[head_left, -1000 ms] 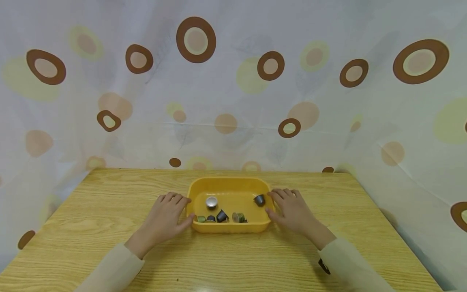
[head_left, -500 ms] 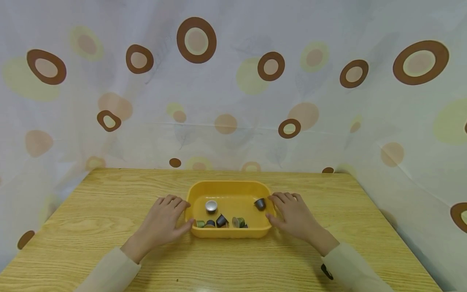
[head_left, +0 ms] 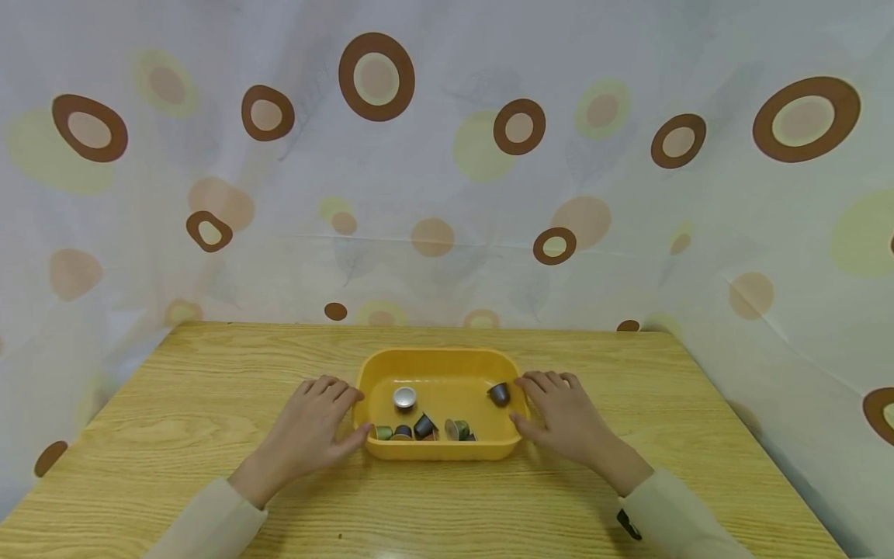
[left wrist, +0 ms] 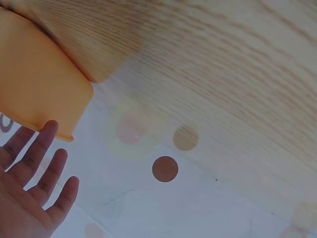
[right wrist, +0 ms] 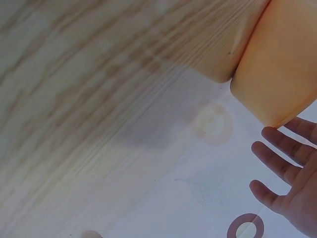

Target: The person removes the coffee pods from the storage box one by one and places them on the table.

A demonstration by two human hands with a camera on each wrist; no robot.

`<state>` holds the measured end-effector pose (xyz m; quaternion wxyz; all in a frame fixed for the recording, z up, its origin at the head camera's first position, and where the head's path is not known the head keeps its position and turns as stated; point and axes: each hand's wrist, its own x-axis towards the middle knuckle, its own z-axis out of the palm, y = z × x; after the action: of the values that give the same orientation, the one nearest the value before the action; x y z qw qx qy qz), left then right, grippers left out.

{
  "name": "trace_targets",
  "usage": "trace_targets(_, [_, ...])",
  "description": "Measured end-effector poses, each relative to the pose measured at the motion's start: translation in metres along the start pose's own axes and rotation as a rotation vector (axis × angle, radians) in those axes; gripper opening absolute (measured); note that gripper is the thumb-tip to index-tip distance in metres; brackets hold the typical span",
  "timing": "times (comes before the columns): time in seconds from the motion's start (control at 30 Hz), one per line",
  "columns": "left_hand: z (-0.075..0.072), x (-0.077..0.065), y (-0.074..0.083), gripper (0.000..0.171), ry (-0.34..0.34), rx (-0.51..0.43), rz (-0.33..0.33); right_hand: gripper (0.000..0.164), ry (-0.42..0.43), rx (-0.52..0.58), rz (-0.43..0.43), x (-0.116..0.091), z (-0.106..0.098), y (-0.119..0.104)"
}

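A yellow plastic tub [head_left: 447, 450] with rounded corners sits between both hands on the table. My left hand [head_left: 310, 427] holds its left end, with the thumb at the near corner and fingertips along the rim. The right end is held the same way by my right hand [head_left: 569, 415]. In both wrist views, fingertips touch the tub's rim while other fingers stay spread. Inside are several coffee capsules: a silver-topped capsule [head_left: 404, 397] at left, a dark capsule [head_left: 499, 394] at right, and green [head_left: 457, 429] and dark ones by the near wall, partly hidden.
The tub rests toward the back of a wood-grain table [head_left: 447, 505]. Behind and beside the table hangs a pale curtain [head_left: 433, 171] with brown and yellow ovals. A small dark object [head_left: 628, 525] shows by the right sleeve.
The tub has shifted slightly toward me, its capsules with it. Both hands have moved along with it and stay on its ends. The last half second brings only a tiny shift.
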<state>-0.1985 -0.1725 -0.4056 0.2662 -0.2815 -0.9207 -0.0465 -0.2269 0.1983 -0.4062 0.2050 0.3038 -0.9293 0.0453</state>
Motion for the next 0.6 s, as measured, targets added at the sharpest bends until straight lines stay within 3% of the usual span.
trace_targets(0.6, [0.0042,-0.0007,-0.0054,0.036,0.004,-0.025,-0.025,0.047,-0.019,-0.033,0.007,0.0011,-0.0046,-0.0033])
